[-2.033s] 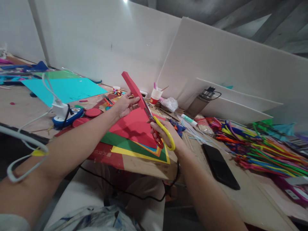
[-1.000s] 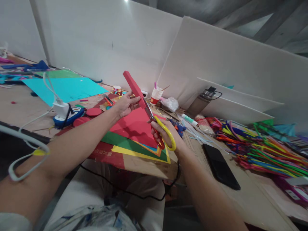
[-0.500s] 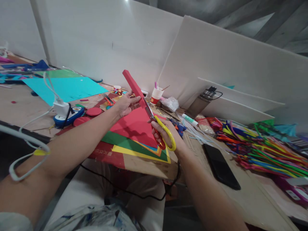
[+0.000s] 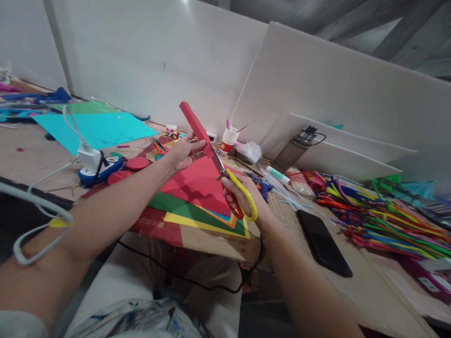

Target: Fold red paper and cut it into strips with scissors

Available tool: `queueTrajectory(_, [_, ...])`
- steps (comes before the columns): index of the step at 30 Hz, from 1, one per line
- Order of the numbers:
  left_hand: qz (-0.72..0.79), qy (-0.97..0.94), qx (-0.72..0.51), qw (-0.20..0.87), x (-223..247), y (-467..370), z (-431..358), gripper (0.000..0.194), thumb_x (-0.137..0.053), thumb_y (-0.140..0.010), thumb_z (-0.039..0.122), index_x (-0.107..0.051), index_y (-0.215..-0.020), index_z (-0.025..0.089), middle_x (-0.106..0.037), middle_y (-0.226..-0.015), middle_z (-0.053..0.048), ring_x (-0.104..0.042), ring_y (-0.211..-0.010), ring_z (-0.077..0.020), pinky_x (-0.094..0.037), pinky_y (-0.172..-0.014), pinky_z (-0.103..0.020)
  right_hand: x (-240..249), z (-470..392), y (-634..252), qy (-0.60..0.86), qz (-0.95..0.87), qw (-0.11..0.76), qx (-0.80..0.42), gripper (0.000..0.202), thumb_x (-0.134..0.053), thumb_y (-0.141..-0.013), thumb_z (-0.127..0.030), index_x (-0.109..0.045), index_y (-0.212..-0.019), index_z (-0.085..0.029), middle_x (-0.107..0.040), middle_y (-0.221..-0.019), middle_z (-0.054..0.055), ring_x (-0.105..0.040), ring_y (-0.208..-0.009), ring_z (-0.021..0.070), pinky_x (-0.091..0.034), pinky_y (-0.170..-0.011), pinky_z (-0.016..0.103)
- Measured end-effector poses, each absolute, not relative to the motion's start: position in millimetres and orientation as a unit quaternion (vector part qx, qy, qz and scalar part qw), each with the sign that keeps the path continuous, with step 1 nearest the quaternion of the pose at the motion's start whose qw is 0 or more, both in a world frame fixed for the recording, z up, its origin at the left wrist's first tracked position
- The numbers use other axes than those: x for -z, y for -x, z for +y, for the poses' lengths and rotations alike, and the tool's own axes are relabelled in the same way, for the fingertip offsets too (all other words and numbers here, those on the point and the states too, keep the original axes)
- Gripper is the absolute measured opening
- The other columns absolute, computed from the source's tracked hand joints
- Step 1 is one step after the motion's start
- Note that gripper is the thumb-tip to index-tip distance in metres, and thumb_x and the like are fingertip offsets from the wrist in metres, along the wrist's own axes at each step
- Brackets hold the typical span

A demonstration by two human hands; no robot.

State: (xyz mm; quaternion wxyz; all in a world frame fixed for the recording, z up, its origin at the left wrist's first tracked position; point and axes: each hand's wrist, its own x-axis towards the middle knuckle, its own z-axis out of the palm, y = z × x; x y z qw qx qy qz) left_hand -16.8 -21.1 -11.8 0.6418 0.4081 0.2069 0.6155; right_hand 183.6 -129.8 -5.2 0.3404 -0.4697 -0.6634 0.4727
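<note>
Pinched in my left hand (image 4: 188, 152) is a long, narrow folded strip of red paper (image 4: 194, 121), tilted up and to the left above the table. My right hand (image 4: 248, 192) is closed round the handles of a pair of scissors (image 4: 251, 202), one yellow and one red. The blades reach up to the lower end of the strip; whether they are parted there is hard to see. Below both hands lies a stack of coloured sheets, with a red sheet (image 4: 200, 190) on top and green (image 4: 172, 205), orange and yellow edges showing beneath.
Red discs (image 4: 137, 163) and a blue device with a white charger (image 4: 90, 158) lie left, before a cyan sheet (image 4: 105, 129). A paper cup (image 4: 229, 138), glue stick (image 4: 277, 174) and bottle (image 4: 292, 152) stand or lie behind. A black phone (image 4: 324, 243) and pipe cleaners (image 4: 394, 225) are right.
</note>
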Motion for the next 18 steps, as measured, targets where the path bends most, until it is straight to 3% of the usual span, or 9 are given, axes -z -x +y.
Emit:
queueTrajectory(5, [0.222, -0.383, -0.646, 0.621, 7.4, 19.2, -22.8, 0.015, -0.069, -0.077, 0.010, -0.060, -0.086, 0.017, -0.068, -0.073, 0.002, -0.065, -0.062, -0.0084, -0.052, -0.062, -0.021, 7.2, -128.2, -185.6, 0.472, -0.666, 0.335, -0.471, 0.040, -0.060, -0.078, -0.058, -0.051, -0.079, -0.019, -0.048, -0.051, -0.006, -0.041, -0.034, 0.0063, -0.033, -0.030, 0.017])
queueTrajectory(18, [0.239, -0.376, -0.649, 0.616, 6.2, 16.7, -22.1, 0.015, -0.070, -0.075, 0.006, -0.061, -0.082, 0.016, -0.068, -0.070, 0.003, -0.064, -0.058, -0.0079, -0.050, -0.056, -0.019, 11.9, -123.4, -187.9, 0.461, -0.677, 0.325, -0.473, 0.035, -0.062, -0.078, -0.051, -0.055, -0.091, -0.019, -0.050, -0.057, -0.007, -0.044, -0.038, 0.0064, -0.037, -0.035, 0.017])
